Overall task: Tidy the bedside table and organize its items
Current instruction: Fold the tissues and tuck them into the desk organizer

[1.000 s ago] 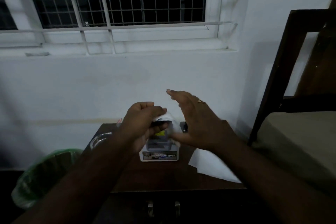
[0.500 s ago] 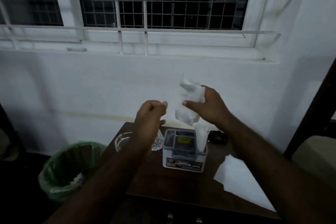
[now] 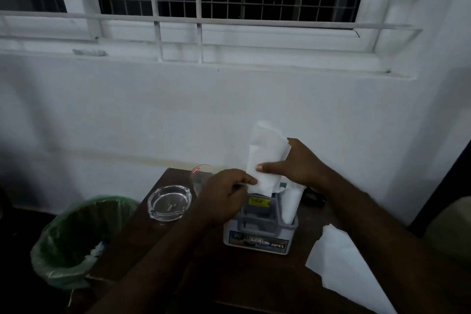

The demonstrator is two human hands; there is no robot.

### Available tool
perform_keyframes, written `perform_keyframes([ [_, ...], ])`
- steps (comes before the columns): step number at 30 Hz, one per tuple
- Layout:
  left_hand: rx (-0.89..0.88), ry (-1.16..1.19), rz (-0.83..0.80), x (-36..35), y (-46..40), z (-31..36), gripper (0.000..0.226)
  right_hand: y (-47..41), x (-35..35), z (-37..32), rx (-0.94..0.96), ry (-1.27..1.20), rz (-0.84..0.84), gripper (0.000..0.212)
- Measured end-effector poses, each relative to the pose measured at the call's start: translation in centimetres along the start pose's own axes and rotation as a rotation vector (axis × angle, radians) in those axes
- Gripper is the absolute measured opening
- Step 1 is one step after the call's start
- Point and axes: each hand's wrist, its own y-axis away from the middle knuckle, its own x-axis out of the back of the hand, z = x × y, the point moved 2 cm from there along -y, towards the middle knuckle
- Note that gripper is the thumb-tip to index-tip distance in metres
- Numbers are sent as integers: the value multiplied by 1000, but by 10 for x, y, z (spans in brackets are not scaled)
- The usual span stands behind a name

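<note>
A folded white paper [image 3: 266,155] stands upright above a small grey-and-white organiser box [image 3: 257,238] on the dark wooden bedside table [image 3: 229,280]. My right hand [image 3: 298,163] grips the paper's right side with the thumb across its front. My left hand [image 3: 224,194] pinches the paper's lower left corner. Another rolled white paper [image 3: 290,204] stands in the box's right compartment. A yellow label shows inside the box.
A glass ashtray [image 3: 169,202] sits at the table's left, a drinking glass [image 3: 200,176] behind it. A loose white sheet [image 3: 344,273] lies at the table's right. A green-lined bin [image 3: 81,239] stands on the floor to the left. A dark object [image 3: 314,197] lies behind the box.
The right hand lifted the paper out from the box and now holds it flatter. The left hand, empty before, has come across and taken the paper's lower corner. The camera moved closer.
</note>
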Motion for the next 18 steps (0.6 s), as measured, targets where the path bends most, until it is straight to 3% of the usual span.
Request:
perform_keyframes([
  [10, -7, -191, -86, -10, -5, -14, 43, -7, 2, 8, -10, 260, -51, 37],
  [15, -35, -206, -52, -12, -5, -15, 41, -4, 0, 12, -22, 311, -86, 51],
  [18, -57, -224, -86, -12, -2, -12, 40, 0, -1, 5, 27, 325, -130, 44],
])
